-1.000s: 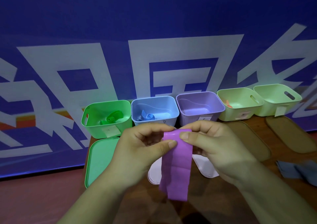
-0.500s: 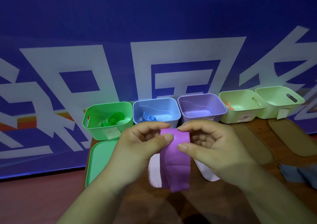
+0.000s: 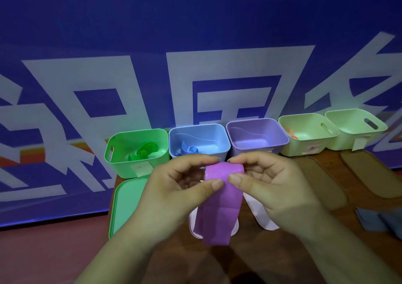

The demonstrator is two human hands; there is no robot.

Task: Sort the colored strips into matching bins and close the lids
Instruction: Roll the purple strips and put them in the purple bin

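Grip: left hand [image 3: 174, 188], right hand [image 3: 272, 185] pinching purple strip [image 3: 219, 207] top, near purple bin [image 3: 256, 131] rim.

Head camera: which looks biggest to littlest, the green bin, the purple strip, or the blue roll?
1. The green bin and purple strip: about alike; the strip is nearer, so no ranking.
2. The blue roll, smallest.
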